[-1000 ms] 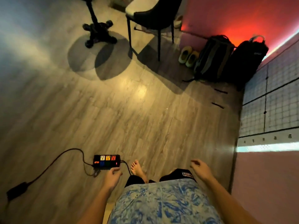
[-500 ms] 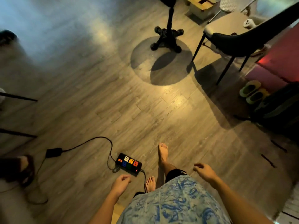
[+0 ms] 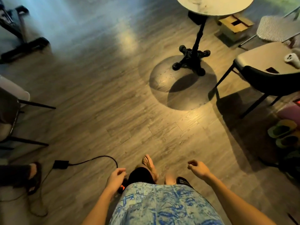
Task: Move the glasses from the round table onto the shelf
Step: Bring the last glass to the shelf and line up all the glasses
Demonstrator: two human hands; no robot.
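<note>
Left hand and right hand empty, fingers loosely curled, round table ahead

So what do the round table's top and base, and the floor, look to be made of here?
Round table top: pale with faint grey veining and a smooth face, so probably marble or a marble-look laminate. Table base: black, with a slim turned column and four knobbed feet, likely cast metal. Floor: grey-brown planks with visible grain and a soft sheen, either wood or wood-look vinyl.
</note>
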